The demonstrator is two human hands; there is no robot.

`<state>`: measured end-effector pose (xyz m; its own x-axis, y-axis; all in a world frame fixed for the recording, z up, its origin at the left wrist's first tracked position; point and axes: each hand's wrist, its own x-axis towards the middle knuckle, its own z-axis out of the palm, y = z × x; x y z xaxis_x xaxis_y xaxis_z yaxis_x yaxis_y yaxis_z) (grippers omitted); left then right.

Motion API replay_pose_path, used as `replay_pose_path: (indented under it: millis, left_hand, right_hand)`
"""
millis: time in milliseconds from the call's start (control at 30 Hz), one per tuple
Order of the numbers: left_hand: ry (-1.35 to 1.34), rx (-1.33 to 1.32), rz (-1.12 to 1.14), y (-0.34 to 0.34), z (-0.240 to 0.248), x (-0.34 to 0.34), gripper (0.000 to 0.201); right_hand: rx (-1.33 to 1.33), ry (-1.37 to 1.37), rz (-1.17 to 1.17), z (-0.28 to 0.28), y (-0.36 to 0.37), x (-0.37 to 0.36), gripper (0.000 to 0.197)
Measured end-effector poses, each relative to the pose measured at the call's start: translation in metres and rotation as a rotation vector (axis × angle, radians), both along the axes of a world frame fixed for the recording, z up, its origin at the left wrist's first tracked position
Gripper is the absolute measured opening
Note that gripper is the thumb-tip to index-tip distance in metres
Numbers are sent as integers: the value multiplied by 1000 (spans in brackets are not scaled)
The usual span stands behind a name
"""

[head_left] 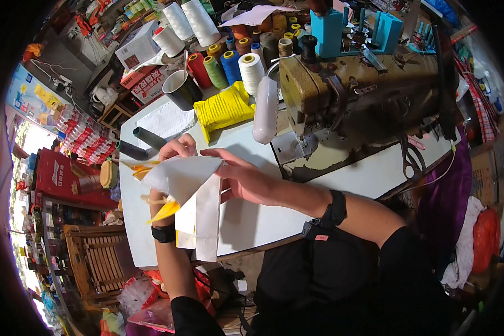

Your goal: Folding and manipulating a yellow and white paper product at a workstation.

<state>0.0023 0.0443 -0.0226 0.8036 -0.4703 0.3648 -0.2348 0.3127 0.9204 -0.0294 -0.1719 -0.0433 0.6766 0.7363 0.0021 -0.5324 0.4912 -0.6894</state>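
Left grip (178, 147) and right grip (242, 176) hold one white piece (180, 178); beyond them, one cup (185, 96), contents unclear; leftward, two cones (131, 150).

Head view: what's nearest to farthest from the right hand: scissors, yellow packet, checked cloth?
1. Yellow packet, beyond the right hand.
2. Scissors, off to the right.
3. Checked cloth, at the far right.

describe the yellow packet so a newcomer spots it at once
Start at the big brown sewing machine on the white tabletop. Left of it, past the pale capsule-shaped object beside its left end, lies the yellow packet. Crinkled, with dark print, it stands apart from the dark mug to its left and the upright thread spools behind it.
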Motion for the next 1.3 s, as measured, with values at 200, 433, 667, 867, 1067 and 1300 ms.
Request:
replay_pose_path:
  millis: [200, 433, 667, 867, 1067, 1300]
  left_hand:
    - [-51, -95, -34, 15, -4, 11, 10]
    - [162, -19, 616, 7, -5, 13, 30]
    - [-74, -151, 526, 39, -13, 23, 15]
    - [127, -337, 297, 21, 9, 8, 30]
    - [114, -287, 155, 32, 9, 15, 38]
    - [61, -68, 460, 12, 25, 8, 34]
  right_hand:
    - [168, 25, 39, 5, 2, -2, 51]
    - [17, 18, -12, 2, -2, 15, 44]
    - [-146, 3, -62, 26, 7, -2, 50]
    - [-281, -122, -187, 41, 2, 1, 52]
    - [-303, -179, -260, 13, 4, 12, 57]
    - [-326, -226, -281, 18, -11, 21, 54]
